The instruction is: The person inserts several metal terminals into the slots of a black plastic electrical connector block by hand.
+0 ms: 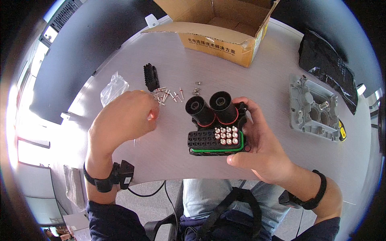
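Note:
My right hand (267, 150) grips a black connector housing (196, 151) by its right side, thumb at the front edge and fingers behind. Two black round sockets (223, 105) with red rings rise from its far part. Along the near part, a green seal surrounds rows of holes; several white-topped pins (229, 135) fill those at the right. Closed and left of the housing is my left hand (124, 116), its fingertips mostly hidden. A thin metal pin (135, 142) pokes out below it. Loose metal pins (165, 95) with red bands lie just beyond this hand.
A black multi-hole block (151, 77) and a clear plastic bag (114, 89) lie near the pins. Small metal parts (196, 90) sit beyond the sockets. An opened cardboard box (219, 46) stands at the back. To the right are a grey metal housing (295, 105), yellow-black object (342, 130) and black bag (325, 66).

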{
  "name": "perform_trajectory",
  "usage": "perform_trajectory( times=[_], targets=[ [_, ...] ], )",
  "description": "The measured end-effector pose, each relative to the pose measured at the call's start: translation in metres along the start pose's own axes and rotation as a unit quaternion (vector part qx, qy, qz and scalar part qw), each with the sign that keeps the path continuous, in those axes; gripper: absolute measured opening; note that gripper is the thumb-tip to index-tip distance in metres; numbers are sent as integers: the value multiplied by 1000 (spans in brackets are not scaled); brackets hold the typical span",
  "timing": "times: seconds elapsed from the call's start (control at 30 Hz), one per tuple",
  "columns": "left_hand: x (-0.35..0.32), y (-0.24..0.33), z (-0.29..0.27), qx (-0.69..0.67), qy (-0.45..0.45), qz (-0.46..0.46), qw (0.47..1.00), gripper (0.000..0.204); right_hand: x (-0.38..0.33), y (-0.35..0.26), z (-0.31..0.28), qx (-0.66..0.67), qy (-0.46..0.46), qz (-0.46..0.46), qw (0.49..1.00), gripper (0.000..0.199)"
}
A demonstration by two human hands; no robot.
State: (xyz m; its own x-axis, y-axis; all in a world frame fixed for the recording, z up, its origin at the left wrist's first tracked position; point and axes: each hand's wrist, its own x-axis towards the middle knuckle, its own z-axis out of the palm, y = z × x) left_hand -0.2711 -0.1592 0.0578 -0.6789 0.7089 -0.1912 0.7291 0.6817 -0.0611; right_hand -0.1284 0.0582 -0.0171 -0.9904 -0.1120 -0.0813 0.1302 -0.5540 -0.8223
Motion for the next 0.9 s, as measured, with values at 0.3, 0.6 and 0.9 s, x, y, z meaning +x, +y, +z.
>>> perform_trajectory(
  times=[0.3, 0.6, 0.9],
  targets=[
    [-17, 40, -20, -209, 204, 166, 942, 9, 0, -1, 2, -1, 5, -6, 1000, 96],
    [-19, 57, -17, -250, 246, 237, 906, 18, -1, -3, 0, -29, -24, -12, 999, 89],
    [-15, 53, -13, -213, 269, 264, 901, 19, 0, -2, 2, -24, -22, -7, 999, 88]
  ],
)
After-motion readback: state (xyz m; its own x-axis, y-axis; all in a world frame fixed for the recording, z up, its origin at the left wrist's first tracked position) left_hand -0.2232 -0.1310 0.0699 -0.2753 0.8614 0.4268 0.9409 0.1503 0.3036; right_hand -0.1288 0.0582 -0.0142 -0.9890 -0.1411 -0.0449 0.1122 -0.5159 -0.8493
